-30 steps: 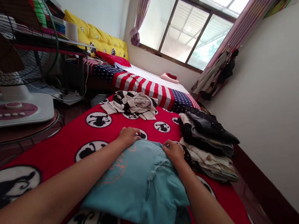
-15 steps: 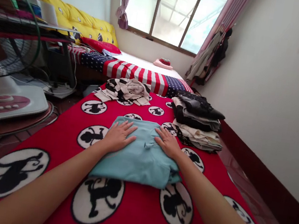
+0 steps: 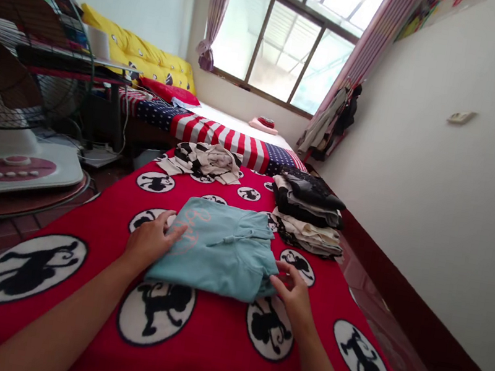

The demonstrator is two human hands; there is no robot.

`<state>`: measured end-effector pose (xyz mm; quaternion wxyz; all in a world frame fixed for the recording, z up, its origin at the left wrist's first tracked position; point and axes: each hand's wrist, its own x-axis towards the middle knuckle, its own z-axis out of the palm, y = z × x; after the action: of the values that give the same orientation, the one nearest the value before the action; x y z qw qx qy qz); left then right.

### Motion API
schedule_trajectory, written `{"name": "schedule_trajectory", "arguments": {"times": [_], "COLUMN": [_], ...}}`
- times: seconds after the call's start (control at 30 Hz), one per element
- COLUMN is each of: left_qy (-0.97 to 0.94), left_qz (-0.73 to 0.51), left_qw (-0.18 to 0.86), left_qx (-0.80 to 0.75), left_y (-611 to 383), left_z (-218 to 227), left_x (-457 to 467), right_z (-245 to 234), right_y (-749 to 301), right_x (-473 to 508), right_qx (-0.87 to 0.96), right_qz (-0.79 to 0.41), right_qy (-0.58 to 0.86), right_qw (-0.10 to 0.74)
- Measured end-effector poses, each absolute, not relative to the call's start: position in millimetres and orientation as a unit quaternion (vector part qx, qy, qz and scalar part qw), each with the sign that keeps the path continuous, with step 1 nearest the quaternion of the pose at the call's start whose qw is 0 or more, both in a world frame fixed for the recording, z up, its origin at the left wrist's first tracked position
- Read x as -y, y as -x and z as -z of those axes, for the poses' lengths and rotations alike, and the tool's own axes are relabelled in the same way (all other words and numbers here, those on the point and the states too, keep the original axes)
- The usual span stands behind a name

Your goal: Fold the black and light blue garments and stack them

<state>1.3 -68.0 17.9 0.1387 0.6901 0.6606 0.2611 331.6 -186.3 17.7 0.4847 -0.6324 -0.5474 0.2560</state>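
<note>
A folded light blue sweatshirt (image 3: 221, 263) lies flat on a red blanket (image 3: 211, 355) printed with black monkeys in white circles. Pink lettering shows on its left part, and a drawstring crosses its upper middle. My left hand (image 3: 151, 240) is at the sweatshirt's left edge, fingers apart, with the thumb reaching over the fabric. At the right edge, my right hand (image 3: 295, 294) has its thumb and fingers spread beside the gathered folds, the fingertips touching or very close to the cloth.
A stack of folded dark and cream clothes (image 3: 307, 210) stands at the right rear of the blanket. Behind the sweatshirt lies a crumpled black-and-white garment (image 3: 208, 162). An electric fan (image 3: 12, 154) stands at left, and a bed with a striped, starred cover (image 3: 218, 134) is at the back.
Both hands have come off the sweatshirt's top, the left toward its left edge and the right toward its right edge. The pink lettering and drawstring now show. The view has tilted up.
</note>
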Motion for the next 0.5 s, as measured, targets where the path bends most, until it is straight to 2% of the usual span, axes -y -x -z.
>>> {"name": "schedule_trajectory", "arguments": {"times": [0.1, 0.23, 0.3, 0.37, 0.43, 0.5], "left_qy": [-0.714, -0.715, -0.697, -0.678, -0.65, -0.606], "left_qz": [-0.249, -0.338, -0.374, -0.401, -0.44, -0.48], "left_qw": [0.14, 0.206, 0.236, 0.269, 0.328, 0.418], "left_qx": [-0.64, -0.576, -0.564, -0.554, -0.526, -0.477], "left_y": [-3, 0, 0, -1, -4, -6], "left_z": [-20, -11, -5, -2, -3, -7], "left_x": [70, 65, 62, 59, 58, 59], "right_z": [-17, -14, -14, -20, -33, -51], "right_y": [-324, -335, -343, -346, -337, -315], "right_x": [178, 170, 171, 175, 177, 174], "right_qx": [0.568, 0.587, 0.59, 0.592, 0.593, 0.602], "right_qz": [-0.181, -0.146, -0.147, -0.094, -0.002, 0.035], "right_qy": [0.641, 0.627, 0.64, 0.661, 0.658, 0.633], "right_qw": [0.484, 0.492, 0.47, 0.451, 0.465, 0.485]}}
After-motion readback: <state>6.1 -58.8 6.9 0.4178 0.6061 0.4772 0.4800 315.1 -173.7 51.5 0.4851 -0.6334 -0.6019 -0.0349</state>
